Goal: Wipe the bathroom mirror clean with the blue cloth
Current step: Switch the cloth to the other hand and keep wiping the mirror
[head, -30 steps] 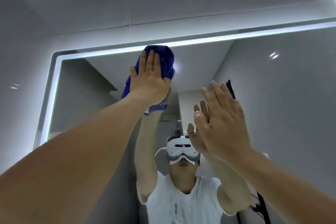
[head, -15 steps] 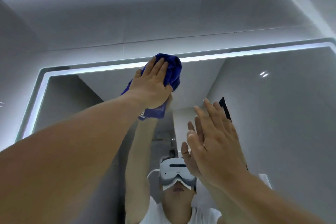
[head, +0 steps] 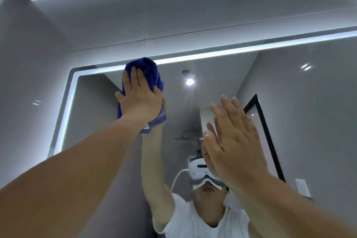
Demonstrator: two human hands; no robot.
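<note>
Moved left since before: left hand (head: 141,100) now presses blue cloth (head: 148,67) on mirror (head: 301,114) at its lit top edge, near the upper-left corner. Its grip is flat, fingers straight. Right hand (head: 233,141) grip spread flat at the glass, holding nothing.

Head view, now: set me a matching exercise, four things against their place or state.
1 crumpled blue cloth
2 left hand
3 right hand
4 white light strip

A runs along the top edge of the bathroom mirror
B open, holds nothing
C presses flat on the cloth
D bunched on the glass near the upper left corner

Pairs: 1-D, 2-C, 3-B, 4-A
</note>
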